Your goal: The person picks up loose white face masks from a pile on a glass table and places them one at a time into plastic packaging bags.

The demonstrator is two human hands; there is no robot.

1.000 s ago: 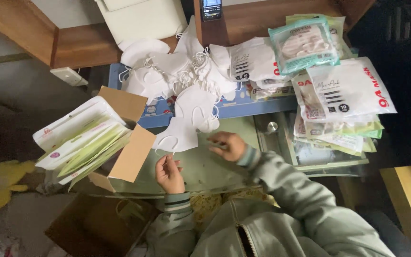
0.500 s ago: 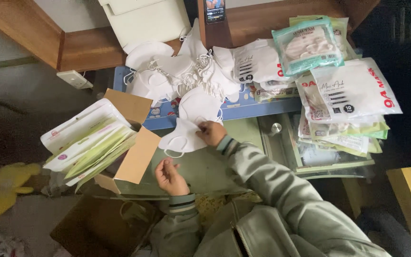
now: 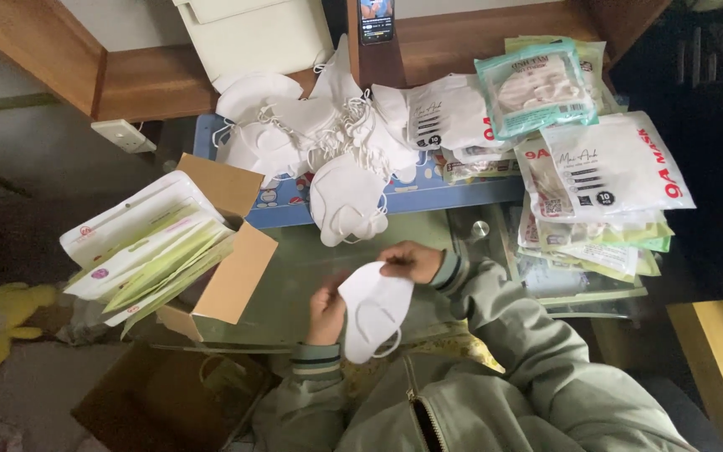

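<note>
Both hands, left [image 3: 326, 311] and right [image 3: 412, 261], had their grip pinched shut on one white folded face mask [image 3: 376, 308] above the table [image 3: 294, 276]; loose white mask pile [image 3: 328, 142] still big; cardboard box of flat packets [image 3: 161, 251] partly filled, so plenty left I'd guess.

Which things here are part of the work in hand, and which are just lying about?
In the work:
- white face mask, held between left hand and right hand
- pile of loose white masks
- cardboard box of flat packets
- stacks of bagged masks

Lying about:
- yellow soft toy
- phone
- white wall socket
</note>
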